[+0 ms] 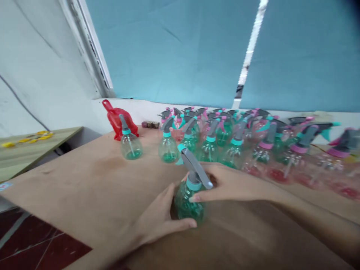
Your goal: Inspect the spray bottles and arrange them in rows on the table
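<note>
A green spray bottle (189, 204) with a gray and teal top stands on the near part of the brown table (95, 187), or is held just over it; I cannot tell which. The left hand (163, 219) curls around its low side, with the thumb across the front. The right hand (222, 183) pinches the bottle higher up, just below the teal ring, with its thumb on the front.

Behind the hands, many more bottles (209, 150) stand close together in rows. Some are green with teal rings, and some are pink with pink rings. One lone green bottle (131, 146) stands to the left, in front of a red bag (120, 122). Small dark blocks (150, 124) sit near the wall. Yellow bits (35, 137) lie on a wooden table (56, 144) at the far left. Big blue sheets (174, 52) cover the back.
</note>
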Available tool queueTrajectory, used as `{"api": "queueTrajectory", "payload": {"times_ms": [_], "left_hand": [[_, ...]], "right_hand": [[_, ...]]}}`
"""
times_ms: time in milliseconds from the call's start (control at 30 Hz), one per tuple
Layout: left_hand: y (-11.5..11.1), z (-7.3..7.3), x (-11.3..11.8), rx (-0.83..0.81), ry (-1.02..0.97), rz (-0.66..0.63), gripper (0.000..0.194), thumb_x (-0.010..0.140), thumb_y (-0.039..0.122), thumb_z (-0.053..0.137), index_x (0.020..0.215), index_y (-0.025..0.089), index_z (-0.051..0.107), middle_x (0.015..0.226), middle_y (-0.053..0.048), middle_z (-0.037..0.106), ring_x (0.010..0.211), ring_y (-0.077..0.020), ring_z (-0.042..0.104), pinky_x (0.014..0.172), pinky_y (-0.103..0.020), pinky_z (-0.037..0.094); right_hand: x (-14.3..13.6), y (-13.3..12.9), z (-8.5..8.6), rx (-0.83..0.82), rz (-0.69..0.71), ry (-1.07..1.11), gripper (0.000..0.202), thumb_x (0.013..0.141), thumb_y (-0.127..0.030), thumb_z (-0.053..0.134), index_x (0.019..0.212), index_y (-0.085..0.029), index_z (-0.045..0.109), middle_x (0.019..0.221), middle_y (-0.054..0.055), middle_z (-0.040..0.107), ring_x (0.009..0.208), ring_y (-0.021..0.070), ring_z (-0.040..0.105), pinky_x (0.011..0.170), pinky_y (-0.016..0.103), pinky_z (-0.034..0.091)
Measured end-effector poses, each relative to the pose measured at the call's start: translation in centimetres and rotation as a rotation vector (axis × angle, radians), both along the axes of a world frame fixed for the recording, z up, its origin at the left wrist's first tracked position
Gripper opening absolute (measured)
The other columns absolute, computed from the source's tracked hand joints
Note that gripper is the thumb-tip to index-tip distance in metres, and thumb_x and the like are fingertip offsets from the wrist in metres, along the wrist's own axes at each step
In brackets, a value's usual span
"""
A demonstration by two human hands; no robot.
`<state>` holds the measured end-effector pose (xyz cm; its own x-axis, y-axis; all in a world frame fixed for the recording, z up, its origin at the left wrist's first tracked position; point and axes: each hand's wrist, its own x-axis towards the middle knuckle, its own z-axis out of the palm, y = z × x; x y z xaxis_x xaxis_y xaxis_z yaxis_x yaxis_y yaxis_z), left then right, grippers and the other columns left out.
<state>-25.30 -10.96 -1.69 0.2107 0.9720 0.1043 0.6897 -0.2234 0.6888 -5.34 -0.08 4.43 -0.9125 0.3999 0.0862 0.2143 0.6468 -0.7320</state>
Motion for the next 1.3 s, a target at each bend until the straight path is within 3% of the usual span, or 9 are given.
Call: {"api": "queueTrajectory", "payload": {"times_ms": [100,233,400,500,600,767,933,1067,1300], "left_hand": [[1.4,-0.8,3.1,-0.014,-0.088,-0.077,0.079,0.073,0.052,0.074,0.136,0.023,0.037,0.139,-0.010,0.048,0.128,-0.0310,0.043,0.107,-0.048,0.034],[3.3,-1.8,6.7,-0.010,-0.126,-0.150,0.079,0.070,0.053,0.076,0.133,0.023,0.040,0.134,-0.010,0.052,0.123,-0.0317,0.048,0.101,-0.048,0.040],[5.5,-2.2,10.9,0.034,-0.132,-0.244,0.078,0.069,0.055,0.076,0.131,0.022,0.040,0.135,-0.012,0.051,0.124,-0.0330,0.048,0.101,-0.050,0.040],[6.7,-2.5,13.0,0.051,-0.130,-0.291,0.087,0.068,0.058,0.075,0.136,0.023,0.035,0.138,-0.013,0.048,0.125,-0.0341,0.047,0.102,-0.051,0.039],[7.7,-3.1,14.3,0.046,-0.083,-0.251,0.091,0.065,0.062,0.074,0.136,0.022,0.035,0.134,-0.015,0.050,0.123,-0.0373,0.048,0.098,-0.055,0.041],[9.1,-3.8,14.5,0.116,-0.041,-0.267,0.096,0.061,0.065,0.075,0.136,0.021,0.034,0.134,-0.016,0.049,0.123,-0.0367,0.046,0.100,-0.054,0.038],[9.5,-3.4,13.5,0.095,0.147,-0.326,0.106,0.056,0.067,0.077,0.140,0.020,0.032,0.139,-0.016,0.045,0.125,-0.0374,0.043,0.103,-0.055,0.035],[9.7,-3.1,13.2,0.066,0.273,-0.351,0.106,0.058,0.069,0.074,0.142,0.020,0.033,0.144,-0.016,0.041,0.129,-0.0377,0.038,0.105,-0.057,0.031],[9.6,-3.7,13.0,0.069,0.364,-0.364,0.099,0.070,0.068,0.065,0.147,0.019,0.026,0.151,-0.018,0.030,0.137,-0.0379,0.028,0.108,-0.058,0.026]], "right_hand": [[4.0,-0.2,-0.5,0.035,-0.135,-0.015,0.053,0.072,-0.045,0.072,0.119,-0.025,0.059,0.120,0.006,0.060,0.108,0.0272,0.057,0.088,0.040,0.047],[7.9,-0.7,-1.6,-0.024,-0.353,0.101,0.075,0.068,-0.043,0.076,0.134,-0.026,0.044,0.123,0.007,0.058,0.105,0.0278,0.058,0.081,0.039,0.051],[9.9,-1.2,-2.8,-0.064,-0.535,0.332,0.061,0.075,-0.044,0.071,0.128,-0.027,0.048,0.103,0.004,0.065,0.089,0.0234,0.063,0.075,0.037,0.053],[10.4,-0.8,-3.1,-0.104,-0.572,0.437,0.046,0.079,-0.048,0.066,0.117,-0.026,0.055,0.102,0.004,0.066,0.093,0.0237,0.063,0.082,0.039,0.050],[10.8,-0.2,-3.4,-0.091,-0.636,0.527,0.035,0.082,-0.048,0.062,0.108,-0.024,0.059,0.104,0.005,0.065,0.098,0.0237,0.061,0.088,0.041,0.047],[11.2,1.1,-4.0,-0.057,-0.661,0.593,0.026,0.084,-0.039,0.062,0.106,-0.024,0.060,0.094,0.002,0.063,0.093,0.0215,0.060,0.085,0.038,0.047],[11.6,1.6,-4.2,-0.047,-0.635,0.586,0.019,0.085,-0.031,0.059,0.104,-0.028,0.060,0.082,-0.002,0.060,0.071,0.0166,0.058,0.071,0.034,0.049],[12.0,1.6,-4.3,-0.004,-0.655,0.553,0.018,0.086,-0.035,0.057,0.103,-0.029,0.061,0.068,-0.004,0.053,0.060,0.0158,0.054,0.065,0.033,0.049],[12.6,1.8,-4.0,0.053,-0.671,0.504,0.017,0.086,-0.041,0.057,0.098,-0.029,0.059,0.064,-0.004,0.052,0.060,0.0161,0.054,0.063,0.032,0.050]]}}
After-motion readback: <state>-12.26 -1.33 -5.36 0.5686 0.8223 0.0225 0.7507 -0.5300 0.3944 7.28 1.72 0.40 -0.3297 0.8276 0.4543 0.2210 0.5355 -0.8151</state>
